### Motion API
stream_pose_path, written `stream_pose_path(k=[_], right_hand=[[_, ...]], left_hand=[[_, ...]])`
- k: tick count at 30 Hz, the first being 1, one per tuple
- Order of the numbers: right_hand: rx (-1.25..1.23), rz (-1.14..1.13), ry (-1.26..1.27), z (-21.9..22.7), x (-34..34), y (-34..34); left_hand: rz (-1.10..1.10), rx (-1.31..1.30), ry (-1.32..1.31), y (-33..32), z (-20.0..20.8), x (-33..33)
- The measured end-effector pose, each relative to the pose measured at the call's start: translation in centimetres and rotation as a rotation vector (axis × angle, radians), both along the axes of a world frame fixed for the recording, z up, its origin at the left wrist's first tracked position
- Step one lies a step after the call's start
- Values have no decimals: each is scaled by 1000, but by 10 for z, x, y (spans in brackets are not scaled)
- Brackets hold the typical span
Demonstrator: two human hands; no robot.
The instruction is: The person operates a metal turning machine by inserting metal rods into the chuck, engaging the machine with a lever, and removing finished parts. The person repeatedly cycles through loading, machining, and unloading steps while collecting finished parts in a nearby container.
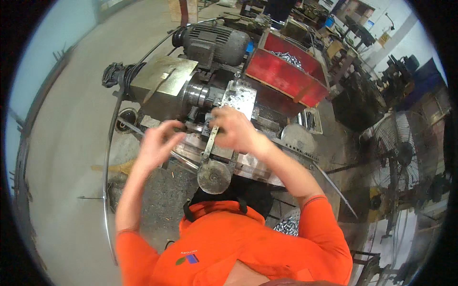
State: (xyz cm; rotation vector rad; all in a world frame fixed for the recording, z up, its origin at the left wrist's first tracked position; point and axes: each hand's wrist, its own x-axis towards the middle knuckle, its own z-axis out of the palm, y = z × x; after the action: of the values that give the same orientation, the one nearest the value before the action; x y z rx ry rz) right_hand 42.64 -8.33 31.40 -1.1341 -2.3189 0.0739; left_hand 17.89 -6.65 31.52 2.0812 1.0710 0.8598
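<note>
Left hand (160, 144), grip half-open, seems empty at the lever's (210, 143) 9 o'clock; right hand's (234, 129) grip curls at the lever, hold unclear. The lever sits chest-side, below the chuck (196, 95), towards 6 o'clock, presumably for easy reach.

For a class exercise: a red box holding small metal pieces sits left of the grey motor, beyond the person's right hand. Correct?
The side is wrong: in the head view, the red box, holding small metal pieces, sits right of the grey motor, beyond the right hand.
</note>
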Motion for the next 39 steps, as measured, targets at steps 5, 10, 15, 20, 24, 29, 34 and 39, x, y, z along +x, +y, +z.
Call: stream_pose_path(k=[5,10,15,20,24,29,34,39], right_hand=[[-169,-325,-344,-26,1,89],[-320,-336,-142,-46,2,111],[-387,-271,-83,-36,-1,118],[-375,-317,-185,-31,-8,123],[-347,-331,-152,-39,-5,121],[-400,-363,-129,-33,-7,119],[-360,-302,-99,-36,-2,115],[-24,-173,0,-29,23,70]], left_hand=[[454,150,407,10,6,-122],[739,89,657,-34,-36,-229],[763,-85,530,-73,-87,-238],[819,-203,652,-54,-101,-226],[821,-82,917,-33,-115,-248],[855,306,1244,48,-137,-405],[779,228,1195,77,-130,-420],[845,635,319,91,-139,-331]])
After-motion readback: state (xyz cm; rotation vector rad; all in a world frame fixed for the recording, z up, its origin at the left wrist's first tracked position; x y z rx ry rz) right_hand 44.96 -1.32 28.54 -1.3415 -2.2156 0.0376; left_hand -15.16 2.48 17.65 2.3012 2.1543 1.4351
